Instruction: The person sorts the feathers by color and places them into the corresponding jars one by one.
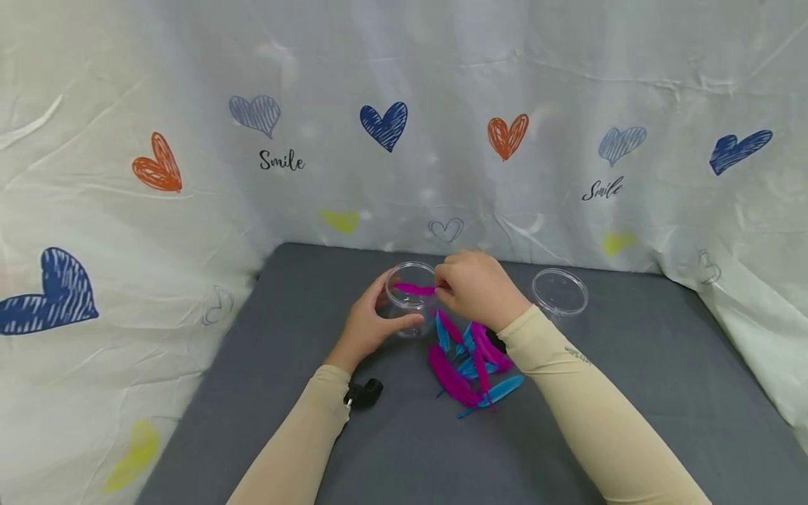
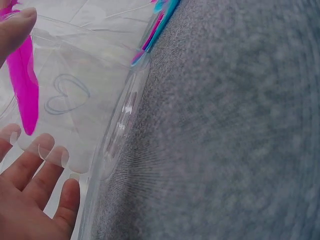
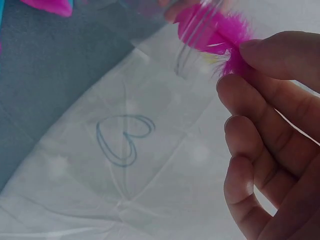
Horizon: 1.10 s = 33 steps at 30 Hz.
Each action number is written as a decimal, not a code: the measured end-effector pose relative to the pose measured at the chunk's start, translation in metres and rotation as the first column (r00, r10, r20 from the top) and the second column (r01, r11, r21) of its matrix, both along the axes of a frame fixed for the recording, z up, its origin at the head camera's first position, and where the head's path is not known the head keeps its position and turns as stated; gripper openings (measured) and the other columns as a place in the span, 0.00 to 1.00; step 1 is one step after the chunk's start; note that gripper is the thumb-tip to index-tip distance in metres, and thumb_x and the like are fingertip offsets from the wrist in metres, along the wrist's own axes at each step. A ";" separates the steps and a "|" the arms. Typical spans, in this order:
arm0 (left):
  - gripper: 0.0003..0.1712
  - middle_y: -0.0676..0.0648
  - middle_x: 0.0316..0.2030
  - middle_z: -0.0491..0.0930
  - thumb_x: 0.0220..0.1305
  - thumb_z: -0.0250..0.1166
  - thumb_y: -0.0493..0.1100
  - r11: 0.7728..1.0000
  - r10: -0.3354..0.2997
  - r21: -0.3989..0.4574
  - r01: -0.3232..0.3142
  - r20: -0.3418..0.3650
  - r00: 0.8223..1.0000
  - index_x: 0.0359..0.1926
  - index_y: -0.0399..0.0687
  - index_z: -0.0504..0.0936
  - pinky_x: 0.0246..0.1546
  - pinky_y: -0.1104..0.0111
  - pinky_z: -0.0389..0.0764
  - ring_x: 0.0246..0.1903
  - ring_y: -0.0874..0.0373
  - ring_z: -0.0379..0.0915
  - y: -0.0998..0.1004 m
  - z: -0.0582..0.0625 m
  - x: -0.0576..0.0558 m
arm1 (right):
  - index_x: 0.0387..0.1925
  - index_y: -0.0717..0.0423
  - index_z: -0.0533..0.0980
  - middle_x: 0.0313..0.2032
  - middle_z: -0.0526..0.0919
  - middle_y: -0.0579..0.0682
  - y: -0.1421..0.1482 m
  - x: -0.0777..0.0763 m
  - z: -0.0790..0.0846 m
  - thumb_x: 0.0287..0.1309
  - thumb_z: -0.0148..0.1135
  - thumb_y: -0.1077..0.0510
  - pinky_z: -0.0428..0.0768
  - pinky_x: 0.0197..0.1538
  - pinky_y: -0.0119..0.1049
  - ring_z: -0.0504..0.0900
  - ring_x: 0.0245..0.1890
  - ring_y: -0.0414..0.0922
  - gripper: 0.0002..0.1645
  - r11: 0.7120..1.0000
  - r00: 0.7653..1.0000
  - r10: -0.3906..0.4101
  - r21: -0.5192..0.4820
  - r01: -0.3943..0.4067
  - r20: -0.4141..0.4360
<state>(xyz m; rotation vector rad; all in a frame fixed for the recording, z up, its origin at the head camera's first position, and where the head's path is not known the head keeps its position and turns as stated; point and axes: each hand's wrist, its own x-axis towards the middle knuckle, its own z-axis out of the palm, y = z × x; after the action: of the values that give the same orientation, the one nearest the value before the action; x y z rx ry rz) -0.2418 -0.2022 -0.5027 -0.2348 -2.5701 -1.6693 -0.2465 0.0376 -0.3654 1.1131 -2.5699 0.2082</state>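
My left hand [image 1: 372, 319] holds a clear plastic jar [image 1: 399, 308] from the side, thumb in front and fingers round the far wall. In the left wrist view, the fingertips [image 2: 56, 156] press against the transparent wall. My right hand [image 1: 476, 284] is at the jar's rim, pinching a bright pink feather [image 3: 212, 32] between thumb and forefinger. Most of that feather lies inside the jar mouth, its fluffy end at the fingertips. Just in front of the jar, a loose pile of pink feathers [image 1: 451, 375] and blue feathers [image 1: 503, 389] lies on the table, partly beneath the right wrist.
A clear round lid [image 1: 583, 291] lies to the right of the right hand on the grey tabletop [image 1: 404, 449]. A white curtain [image 1: 442, 84] printed with hearts stands behind the table and along its sides. A small black device [image 1: 365, 394] is at the left wrist.
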 end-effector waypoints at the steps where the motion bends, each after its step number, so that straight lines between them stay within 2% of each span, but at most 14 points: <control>1: 0.63 0.54 0.75 0.73 0.51 0.84 0.70 1.000 -0.001 0.002 0.001 -0.003 1.000 0.83 0.78 0.60 0.70 0.43 0.78 0.69 0.47 0.73 0.001 -0.001 0.000 | 0.29 0.50 0.87 0.28 0.86 0.45 -0.001 -0.001 -0.002 0.63 0.75 0.60 0.84 0.38 0.41 0.82 0.30 0.44 0.06 1.000 1.000 0.000 -0.003 0.000 -0.002; 10: 0.61 0.54 0.77 0.71 0.53 0.84 0.66 0.999 -0.027 0.020 0.027 -0.011 1.000 0.83 0.76 0.61 0.73 0.43 0.75 0.71 0.46 0.73 0.008 -0.003 -0.003 | 0.26 0.49 0.86 0.25 0.85 0.44 -0.006 -0.006 -0.011 0.61 0.73 0.61 0.84 0.36 0.41 0.80 0.27 0.44 0.08 0.999 1.000 -0.017 0.028 0.017 -0.002; 16: 0.61 0.54 0.77 0.71 0.53 0.84 0.66 0.999 -0.033 0.025 0.033 -0.002 0.999 0.83 0.75 0.61 0.73 0.44 0.76 0.70 0.46 0.73 0.011 -0.003 -0.002 | 0.28 0.49 0.88 0.27 0.86 0.45 -0.008 -0.005 -0.016 0.62 0.73 0.61 0.85 0.37 0.40 0.81 0.29 0.45 0.07 0.999 1.000 -0.025 0.038 0.025 -0.002; 21: 0.60 0.54 0.76 0.73 0.54 0.85 0.63 0.999 -0.035 0.037 0.036 -0.026 0.999 0.83 0.75 0.62 0.73 0.44 0.76 0.69 0.46 0.74 0.010 -0.005 -0.005 | 0.30 0.50 0.88 0.29 0.87 0.45 -0.009 -0.005 -0.016 0.64 0.73 0.59 0.84 0.37 0.39 0.80 0.29 0.44 0.05 0.999 1.000 -0.027 0.028 0.027 0.006; 28: 0.59 0.53 0.76 0.73 0.54 0.84 0.66 0.998 -0.045 0.038 0.046 -0.014 0.999 0.83 0.76 0.62 0.74 0.45 0.75 0.70 0.46 0.73 0.011 -0.001 -0.004 | 0.36 0.48 0.90 0.31 0.88 0.44 0.001 0.004 -0.012 0.64 0.75 0.55 0.84 0.36 0.39 0.81 0.31 0.44 0.03 0.998 0.997 -0.067 -0.014 0.068 0.048; 33: 0.60 0.52 0.75 0.73 0.54 0.84 0.66 0.998 -0.024 0.060 0.024 -0.002 1.000 0.83 0.77 0.61 0.73 0.45 0.75 0.69 0.46 0.72 0.003 -0.001 -0.002 | 0.36 0.49 0.90 0.30 0.87 0.43 0.007 0.014 -0.009 0.65 0.74 0.54 0.83 0.36 0.37 0.81 0.32 0.43 0.03 0.996 0.996 -0.067 -0.052 0.070 0.052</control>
<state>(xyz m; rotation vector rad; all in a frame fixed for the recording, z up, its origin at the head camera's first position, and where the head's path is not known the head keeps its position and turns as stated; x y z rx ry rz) -0.2438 -0.1987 -0.5040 -0.2638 -2.5216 -1.7506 -0.2320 0.0446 -0.3744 1.0112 -2.6253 0.2899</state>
